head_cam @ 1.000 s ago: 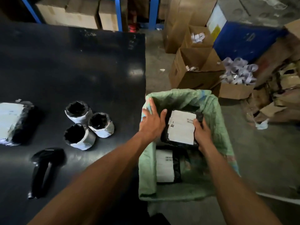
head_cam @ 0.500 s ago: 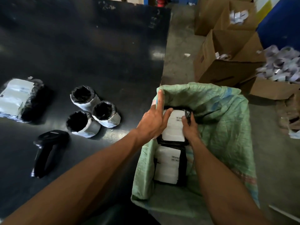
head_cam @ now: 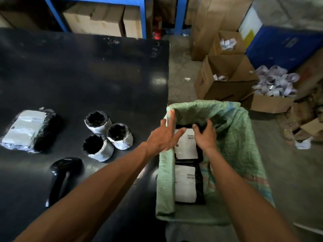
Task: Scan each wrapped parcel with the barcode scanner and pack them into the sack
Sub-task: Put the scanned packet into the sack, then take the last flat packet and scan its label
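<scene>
A green woven sack (head_cam: pixel 241 137) stands open beside the black table (head_cam: pixel 87 75). Two black parcels with white labels lie inside it: a far parcel (head_cam: pixel 186 145) and a near parcel (head_cam: pixel 186 184). My right hand (head_cam: pixel 205 135) grips the far parcel's upper right corner. My left hand (head_cam: pixel 165 135) hovers at the sack's left rim with fingers spread, holding nothing. On the table stand three small round wrapped parcels (head_cam: pixel 108 135), with a flat wrapped parcel (head_cam: pixel 26 130) lying at the left. The black barcode scanner (head_cam: pixel 61 175) lies near the table's front.
Open cardboard boxes (head_cam: pixel 225 81) with white paper scraps stand on the concrete floor behind the sack. A blue bin (head_cam: pixel 283 48) is at the far right. Blue shelving with cartons (head_cam: pixel 97 20) runs behind the table.
My left hand has come off the far parcel and opened, fingers spread at the sack's rim. My right hand stays on the parcel, which has settled lower in the sack.
</scene>
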